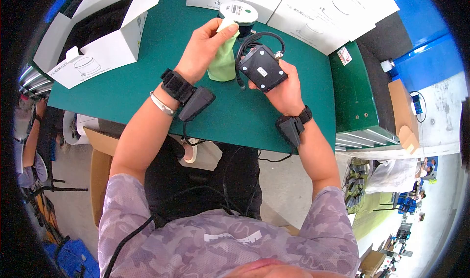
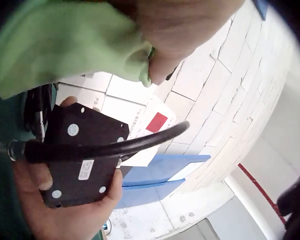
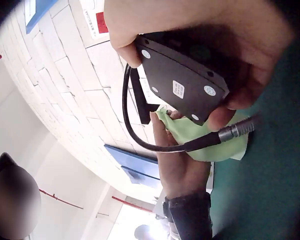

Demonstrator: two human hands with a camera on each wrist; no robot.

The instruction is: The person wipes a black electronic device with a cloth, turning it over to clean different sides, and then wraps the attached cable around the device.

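Observation:
In the head view the left hand (image 1: 208,42) pinches a light green cloth (image 1: 223,62) that hangs down over the green mat. The right hand (image 1: 285,89) grips a black square box (image 1: 263,68) by its edges, its labelled face with round pale dots turned up. A black cable (image 1: 238,65) loops around the box, with a metal connector at its end, clearer in the right wrist view (image 3: 236,130). Just beyond the left hand stands a round device (image 1: 239,13) with a white top. Cloth and box are apart in the head view.
An open white carton (image 1: 105,48) with dark contents stands at the left of the green table (image 1: 196,123). White printed cartons (image 1: 313,23) line the back. A green case (image 1: 355,89) is on the right, beside a brown cardboard piece (image 1: 404,111).

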